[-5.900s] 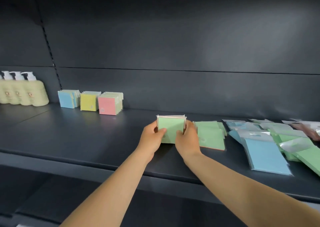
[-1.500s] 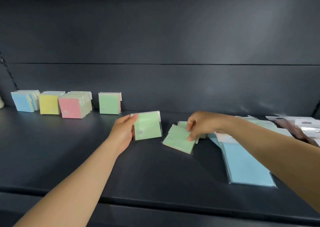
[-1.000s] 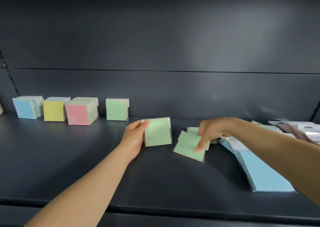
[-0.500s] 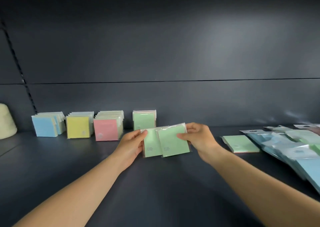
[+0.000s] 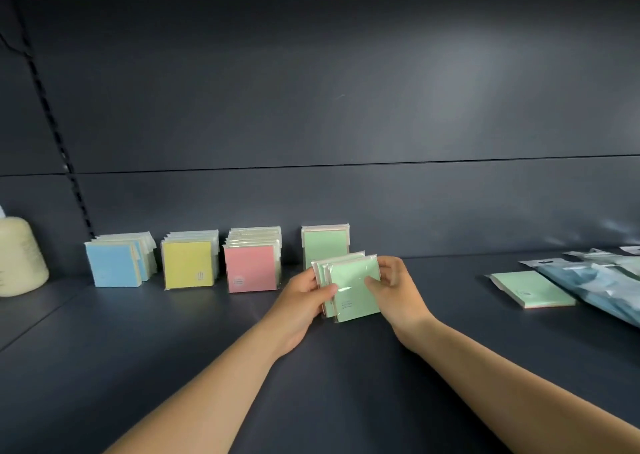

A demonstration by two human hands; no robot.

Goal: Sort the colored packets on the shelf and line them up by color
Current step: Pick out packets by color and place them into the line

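Both hands hold a small bundle of green packets (image 5: 353, 289) upright just above the shelf (image 5: 138, 367): the left hand (image 5: 304, 297) grips the bundle's left edge with the thumb laid across the front, and the right hand (image 5: 398, 289) pinches its right side, thumb on the front face and fingers curled behind. The front packet sits slightly lower and to the right of the ones behind it, so their clear wrapper edges fan out at the upper left. At the far left edge a cream-coloured bottle (image 5: 20, 256) stands on the shelf. Next, along the back panel, come upright rows of packets: a blue row (image 5: 114, 268), a yellow row (image 5: 188, 268), a pink row (image 5: 251, 268) and a short green row (image 5: 325, 245), each just beside the next with a narrow gap. The held bundle is directly in front of the green row and partly covers its lower half. Well to the right, a single green packet (image 5: 533, 289) lies flat on the shelf, and just beside it at the right edge is a loose pile of larger blue packets in clear bags (image 5: 606, 280).
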